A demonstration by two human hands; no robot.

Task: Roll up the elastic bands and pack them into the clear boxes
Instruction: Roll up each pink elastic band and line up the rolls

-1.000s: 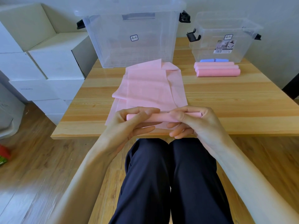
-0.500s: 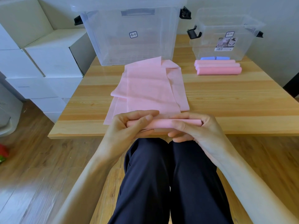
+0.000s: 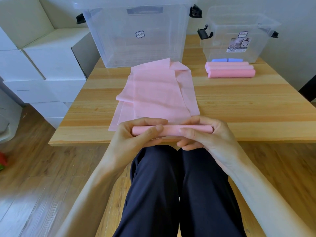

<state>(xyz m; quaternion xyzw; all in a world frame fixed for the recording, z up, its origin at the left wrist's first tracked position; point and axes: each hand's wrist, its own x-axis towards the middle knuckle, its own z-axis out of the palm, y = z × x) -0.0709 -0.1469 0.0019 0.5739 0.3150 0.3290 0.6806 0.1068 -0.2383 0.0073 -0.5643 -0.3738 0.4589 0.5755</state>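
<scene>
A pink elastic band [image 3: 159, 93] lies spread on the wooden table [image 3: 248, 106], its near end wound into a roll [image 3: 171, 130] at the table's front edge. My left hand [image 3: 135, 135] grips the roll's left part, thumb on top. My right hand [image 3: 210, 135] grips its right end, fingers curled round it. Three finished pink rolls [image 3: 230, 71] and a blue roll [image 3: 226, 60] lie at the back right, before the small clear box [image 3: 236, 31]. A large clear box [image 3: 136, 31] stands at the back centre.
White cartons [image 3: 46, 65] are stacked left of the table. My legs in dark trousers [image 3: 171, 194] are below the table edge. Wooden floor lies all around.
The roll in my hands has grown slightly thicker as more band wound onto it. My thumbs have shifted on top of the roll. The flat part looks shorter.
</scene>
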